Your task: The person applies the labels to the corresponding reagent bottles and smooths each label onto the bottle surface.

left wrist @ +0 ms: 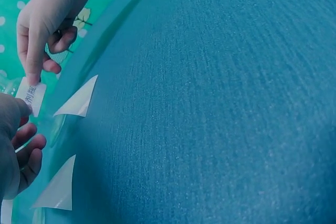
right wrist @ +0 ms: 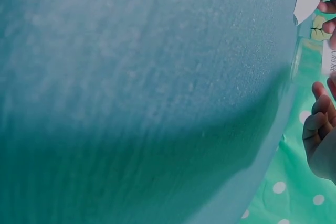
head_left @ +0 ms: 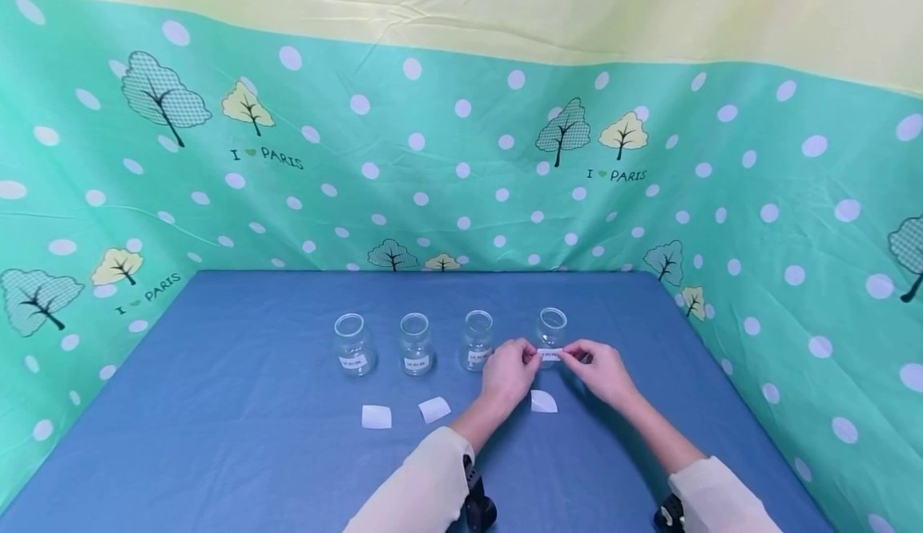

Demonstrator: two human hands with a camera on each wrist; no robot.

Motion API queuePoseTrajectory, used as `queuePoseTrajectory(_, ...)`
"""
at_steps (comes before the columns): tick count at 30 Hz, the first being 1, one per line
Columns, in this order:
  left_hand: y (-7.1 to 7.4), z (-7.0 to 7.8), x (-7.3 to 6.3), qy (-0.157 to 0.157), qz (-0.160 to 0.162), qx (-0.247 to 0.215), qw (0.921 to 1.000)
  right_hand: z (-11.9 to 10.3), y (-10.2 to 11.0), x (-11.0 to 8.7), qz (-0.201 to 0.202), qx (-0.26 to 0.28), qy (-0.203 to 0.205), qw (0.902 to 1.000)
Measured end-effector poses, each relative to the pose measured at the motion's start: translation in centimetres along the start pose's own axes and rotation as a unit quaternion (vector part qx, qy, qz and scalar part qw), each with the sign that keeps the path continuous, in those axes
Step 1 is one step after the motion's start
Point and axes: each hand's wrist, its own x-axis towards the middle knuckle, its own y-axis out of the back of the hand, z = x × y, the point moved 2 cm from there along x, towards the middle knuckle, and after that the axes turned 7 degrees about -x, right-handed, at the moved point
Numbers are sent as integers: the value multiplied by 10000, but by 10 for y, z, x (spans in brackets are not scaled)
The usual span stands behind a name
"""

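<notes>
At the right end of a row of glass jars stands the fourth jar [head_left: 553, 326], upright, with a white printed label [head_left: 550, 354] against its front. My left hand [head_left: 509, 373] pinches the label's left end between thumb and finger. The opposite end is pinched by my right hand [head_left: 602, 373]. Seen from the left wrist, dark characters show on the label [left wrist: 32, 97] between the fingertips of both hands. The other fingers of each hand are loosely bent.
Three more glass jars, the left one [head_left: 353, 341], the second [head_left: 415, 341] and the third [head_left: 477, 333], stand to the left, each bearing a white label. Small white papers [head_left: 376, 417], [head_left: 434, 409] and a curled one [head_left: 544, 401] lie before them on the blue tablecloth [head_left: 238, 453].
</notes>
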Motion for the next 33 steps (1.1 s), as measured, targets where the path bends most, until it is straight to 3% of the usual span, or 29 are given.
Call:
queuePoseTrajectory(10, -1, -3, 2, 87, 106, -57, 9999, 1, -1, 1, 203, -83, -8, 9998)
queuePoseTrajectory(19, -1, -2, 1, 378, 16, -351, 9987, 5, 0, 3, 196, -100, -371, 9991)
queuePoseTrajectory(28, -5, -5, 6, 137, -336, -905, 9952, 2, -3, 8, -50, 60, -372, 9993)
queuePoseTrajectory(33, -5, -7, 7, 194, -382, -1089, 9931, 2, -5, 10, -103, 114, -420, 9990)
